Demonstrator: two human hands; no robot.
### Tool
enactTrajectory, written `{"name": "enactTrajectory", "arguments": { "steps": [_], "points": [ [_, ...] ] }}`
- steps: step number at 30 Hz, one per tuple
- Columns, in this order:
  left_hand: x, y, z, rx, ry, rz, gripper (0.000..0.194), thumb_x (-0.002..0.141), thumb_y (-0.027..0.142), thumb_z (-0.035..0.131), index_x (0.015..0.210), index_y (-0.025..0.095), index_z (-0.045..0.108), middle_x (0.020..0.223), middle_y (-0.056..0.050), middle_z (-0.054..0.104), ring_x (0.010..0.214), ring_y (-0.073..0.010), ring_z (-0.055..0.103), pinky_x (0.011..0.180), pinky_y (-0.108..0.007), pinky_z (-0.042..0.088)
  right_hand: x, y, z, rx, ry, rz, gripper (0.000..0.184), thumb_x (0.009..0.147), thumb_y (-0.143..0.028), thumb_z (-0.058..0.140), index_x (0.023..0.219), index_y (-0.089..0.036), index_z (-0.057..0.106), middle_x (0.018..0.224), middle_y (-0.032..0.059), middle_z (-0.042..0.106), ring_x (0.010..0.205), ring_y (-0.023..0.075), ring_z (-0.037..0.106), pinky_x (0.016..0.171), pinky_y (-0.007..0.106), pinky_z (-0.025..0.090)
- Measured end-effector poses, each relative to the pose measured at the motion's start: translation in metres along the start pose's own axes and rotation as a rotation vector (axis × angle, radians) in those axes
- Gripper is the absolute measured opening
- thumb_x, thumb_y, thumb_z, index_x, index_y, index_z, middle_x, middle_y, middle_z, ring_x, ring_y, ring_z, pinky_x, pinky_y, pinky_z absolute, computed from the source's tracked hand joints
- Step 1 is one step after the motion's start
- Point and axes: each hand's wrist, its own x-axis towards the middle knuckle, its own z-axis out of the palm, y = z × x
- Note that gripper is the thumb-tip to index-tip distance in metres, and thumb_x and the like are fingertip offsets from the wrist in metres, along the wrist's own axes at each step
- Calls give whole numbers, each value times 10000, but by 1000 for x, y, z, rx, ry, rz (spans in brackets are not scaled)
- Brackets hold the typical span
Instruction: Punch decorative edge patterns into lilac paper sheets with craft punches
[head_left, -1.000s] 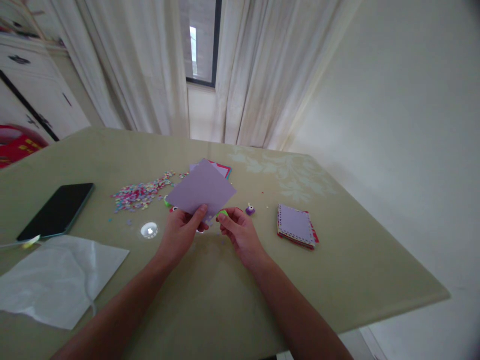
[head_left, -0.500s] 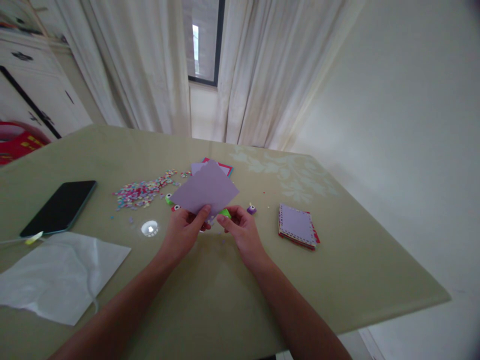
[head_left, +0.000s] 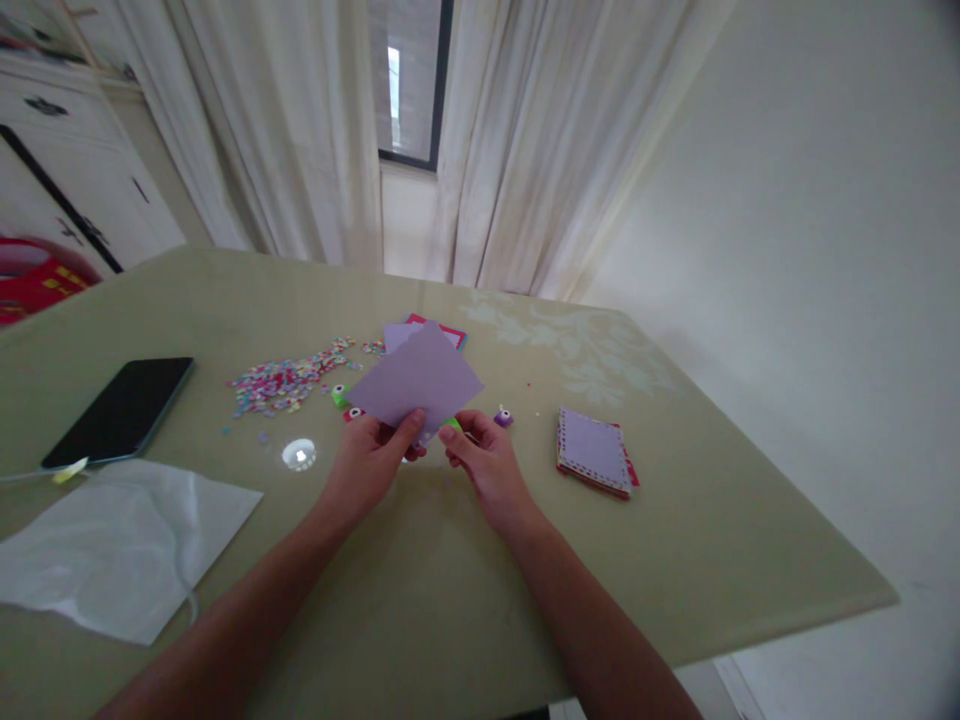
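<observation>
My left hand (head_left: 375, 455) is closed on a square of lilac paper (head_left: 420, 375), thumb on top near its lowest corner. The sheet is held up at a tilt over the table. In my right hand (head_left: 486, 460), thumb and fingers pinch a small bright green craft punch (head_left: 453, 424) at the paper's lower right edge. My fingers hide most of the punch. Similar small punches with eyes lie close by: a green one (head_left: 340, 395), a red one (head_left: 354, 413) partly behind my left hand, and a purple one (head_left: 503, 416) beyond my right hand.
Colourful paper confetti (head_left: 281, 385) is heaped left of the sheet. A stack of paper squares (head_left: 594, 450), its top one holed along the edges, lies right. More coloured paper (head_left: 454, 336) sits behind. A phone (head_left: 124, 410), white sheet (head_left: 127, 550) and cable (head_left: 180, 560) lie left.
The paper and both hands have shifted only slightly within the view. The green punch has moved a little at the paper's edge, still pinched in my right hand.
</observation>
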Motion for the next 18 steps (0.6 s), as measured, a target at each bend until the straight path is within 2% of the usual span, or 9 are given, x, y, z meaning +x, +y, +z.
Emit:
{"name": "enactTrajectory", "arguments": {
  "steps": [5, 12, 18],
  "points": [
    [-2, 2, 3, -10, -1, 10, 362, 766, 538, 788, 718, 186, 717, 578, -18, 711, 515, -183, 660, 499, -267, 508, -2, 1, 2, -39, -75, 17, 434, 683, -540, 950, 855, -209, 728, 763, -2, 676, 655, 142, 578, 604, 278, 438],
    [-3, 1, 3, 54, -9, 18, 352, 749, 516, 782, 629, 193, 708, 528, -7, 670, 489, -164, 614, 462, -249, 449, -3, 1, 2, 69, -38, 162, 496, 629, -596, 967, 754, -196, 702, 676, -20, 617, 603, 118, 525, 586, 264, 410],
    [-3, -2, 4, 46, -25, 21, 355, 756, 522, 784, 640, 192, 723, 530, -8, 670, 493, -165, 610, 462, -246, 434, -3, 0, 3, 69, -26, 181, 553, 592, -643, 963, 691, -201, 647, 621, -33, 571, 562, 111, 471, 546, 268, 345]
  ]
}}
